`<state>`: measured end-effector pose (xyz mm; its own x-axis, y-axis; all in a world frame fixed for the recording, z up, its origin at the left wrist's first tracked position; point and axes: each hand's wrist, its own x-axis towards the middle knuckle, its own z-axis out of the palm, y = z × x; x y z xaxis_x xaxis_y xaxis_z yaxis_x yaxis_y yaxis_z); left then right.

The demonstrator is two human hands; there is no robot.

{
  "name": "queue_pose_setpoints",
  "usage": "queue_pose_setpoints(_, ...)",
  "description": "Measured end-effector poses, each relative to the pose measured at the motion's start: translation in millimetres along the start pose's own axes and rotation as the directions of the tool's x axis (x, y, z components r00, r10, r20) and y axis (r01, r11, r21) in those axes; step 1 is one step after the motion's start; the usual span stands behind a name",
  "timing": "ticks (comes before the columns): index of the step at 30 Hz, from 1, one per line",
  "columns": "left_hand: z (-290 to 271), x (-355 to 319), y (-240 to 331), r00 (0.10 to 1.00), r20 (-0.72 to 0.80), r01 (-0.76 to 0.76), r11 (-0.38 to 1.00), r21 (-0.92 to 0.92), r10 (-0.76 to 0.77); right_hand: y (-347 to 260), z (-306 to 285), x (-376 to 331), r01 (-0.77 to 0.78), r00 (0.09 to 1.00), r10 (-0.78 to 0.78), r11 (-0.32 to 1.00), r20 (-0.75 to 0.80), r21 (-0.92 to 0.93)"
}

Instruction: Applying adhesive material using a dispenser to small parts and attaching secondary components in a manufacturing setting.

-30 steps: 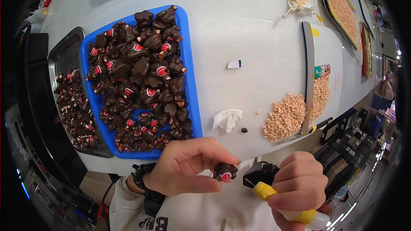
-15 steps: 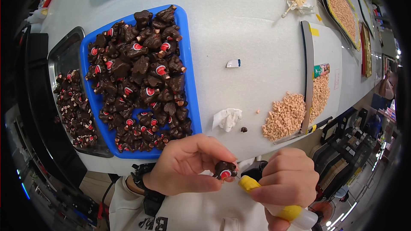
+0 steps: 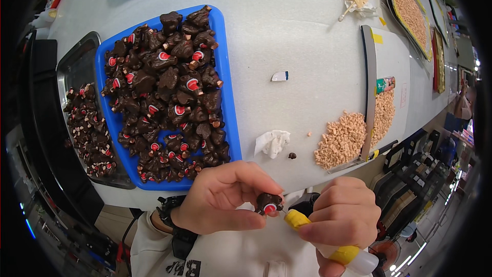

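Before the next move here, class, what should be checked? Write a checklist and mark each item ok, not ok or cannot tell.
1. Left hand grips the brown figure firmly: ok.
2. Right hand holds the yellow-tipped bottle: ok.
3. Nozzle tip meets the figure's red-and-white spot: ok.
4. Bottle has content left: cannot tell.
5. Blue tray within reach, figures piled inside: ok.
6. Table free of spills: not ok, tan pellets lie loose.

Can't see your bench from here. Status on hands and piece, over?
Left hand pinching one brown figure. Right hand holding yellow-tipped bottle, nozzle at the figure's red-white spot. Nothing between them; blue tray behind.
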<state>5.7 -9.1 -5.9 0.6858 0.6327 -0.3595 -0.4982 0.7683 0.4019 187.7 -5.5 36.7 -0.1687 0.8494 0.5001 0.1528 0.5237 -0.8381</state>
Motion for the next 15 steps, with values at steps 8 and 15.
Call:
queue_pose_setpoints(8,-1.1,-0.5,-0.4,1.0,-0.004,-0.009,1.0,0.006,0.009,-1.4,-4.4,-20.0,-0.178,0.982,0.179,0.984,0.051,-0.024)
queue_pose_setpoints(15,-0.4,0.3,0.4,1.0,0.011,-0.004,1.0,0.015,0.004,0.4,3.0,-24.9,-0.168,0.978,0.179,0.981,-0.107,0.1)
